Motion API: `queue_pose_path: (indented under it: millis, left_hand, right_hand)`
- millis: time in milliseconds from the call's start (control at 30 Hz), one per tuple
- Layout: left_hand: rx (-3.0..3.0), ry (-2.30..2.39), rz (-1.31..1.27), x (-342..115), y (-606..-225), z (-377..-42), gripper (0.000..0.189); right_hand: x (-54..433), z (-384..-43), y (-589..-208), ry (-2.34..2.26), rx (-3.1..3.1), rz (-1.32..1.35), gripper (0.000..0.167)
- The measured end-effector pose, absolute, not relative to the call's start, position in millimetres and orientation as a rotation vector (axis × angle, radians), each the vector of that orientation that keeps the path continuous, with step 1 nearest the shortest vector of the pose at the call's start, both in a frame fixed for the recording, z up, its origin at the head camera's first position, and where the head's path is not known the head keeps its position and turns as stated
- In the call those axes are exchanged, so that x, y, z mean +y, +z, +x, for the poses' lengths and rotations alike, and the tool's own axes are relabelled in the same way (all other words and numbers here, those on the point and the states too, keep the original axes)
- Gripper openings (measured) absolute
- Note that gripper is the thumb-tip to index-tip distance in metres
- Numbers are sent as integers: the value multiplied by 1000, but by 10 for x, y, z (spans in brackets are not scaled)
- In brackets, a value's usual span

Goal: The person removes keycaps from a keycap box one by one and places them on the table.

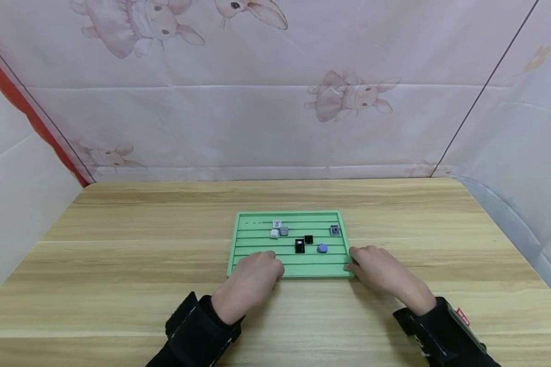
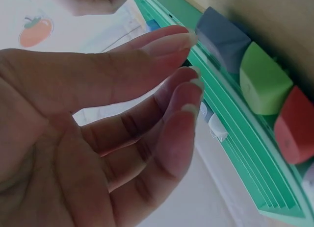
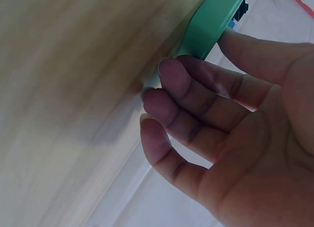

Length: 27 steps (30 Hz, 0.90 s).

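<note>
The right hand (image 1: 381, 267) is pinching the green grooved tray (image 1: 257, 243) at its near right corner; the left hand (image 1: 252, 280) is bending its fingers at the tray's near edge, whether gripping it cannot be told. The tray is resting on the wooden table (image 1: 128, 244), holding keycaps (image 1: 299, 246); gentle, even handling should be stopping them from sliding.

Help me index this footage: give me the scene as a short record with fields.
Surface: wooden table
Container: ridged green tray
On tray: scattered small blocks, including a blue-violet block and a plain white block
Left wrist view: green block beside red block
Left hand: at the tray's near edge; grip unclear
Right hand: holds the tray's near right corner
Backdrop: rabbit-printed cloth
</note>
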<state>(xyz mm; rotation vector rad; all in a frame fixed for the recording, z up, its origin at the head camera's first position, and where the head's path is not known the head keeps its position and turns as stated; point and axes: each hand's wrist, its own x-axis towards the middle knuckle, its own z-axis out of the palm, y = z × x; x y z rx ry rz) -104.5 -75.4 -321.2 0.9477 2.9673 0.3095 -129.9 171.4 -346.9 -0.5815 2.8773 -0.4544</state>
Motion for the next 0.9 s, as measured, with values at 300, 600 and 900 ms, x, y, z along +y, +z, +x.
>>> queue_pose_path:
  millis: [300, 600, 900]
  left_hand:
    - [2952, 314, 881, -784, -3163, -1054, 27]
    - [2950, 359, 715, -894, -3097, -1107, 26]
    - [2944, 364, 487, -1044, -3014, -1203, 12]
  right_hand:
    - [1709, -1307, -3480, -457, 2874, -562, 18]
    - [1711, -1297, -3475, -450, 2877, -570, 18]
    - [1714, -1297, -3475, -455, 2875, -579, 17]
